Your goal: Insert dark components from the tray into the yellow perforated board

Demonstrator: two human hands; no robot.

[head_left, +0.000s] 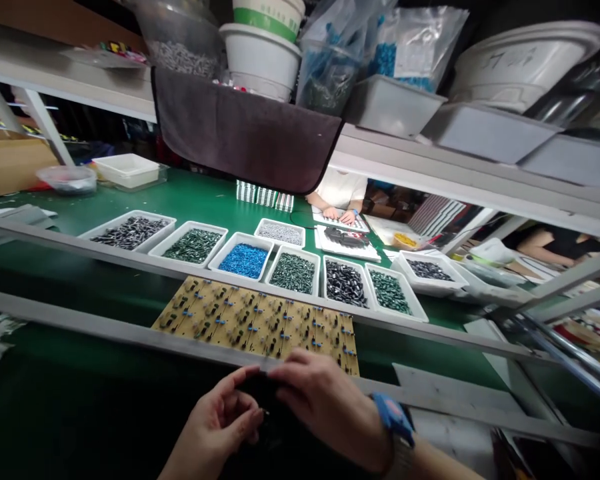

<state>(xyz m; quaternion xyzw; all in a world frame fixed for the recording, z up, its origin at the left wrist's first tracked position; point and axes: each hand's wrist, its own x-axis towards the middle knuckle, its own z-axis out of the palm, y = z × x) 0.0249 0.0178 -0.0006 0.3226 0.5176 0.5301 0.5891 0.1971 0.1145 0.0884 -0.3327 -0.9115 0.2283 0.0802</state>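
My left hand (223, 417) is held low in front of the board, thumb and fingers pinched together. A tiny metallic tip sticks out at its thumb; I cannot make out what it belongs to. Beside it, my right hand (325, 403) wears a blue wrist strap (393, 417), its fingertips pressed together near the left index finger. Whatever those right fingertips hold is too small to see. Just beyond both hands lies a tan circuit board panel (215, 325) dotted with several small blue, black and green components, resting across the rails.
Behind the panel stand white trays of small parts: blue (243, 259), green (193, 245), black (347, 283) and pale grey (280, 233). A metal rail (130, 333) runs before me. Overhead, a shelf (380, 148) carries tubs and bags. Another person's hands (341, 216) work across the bench.
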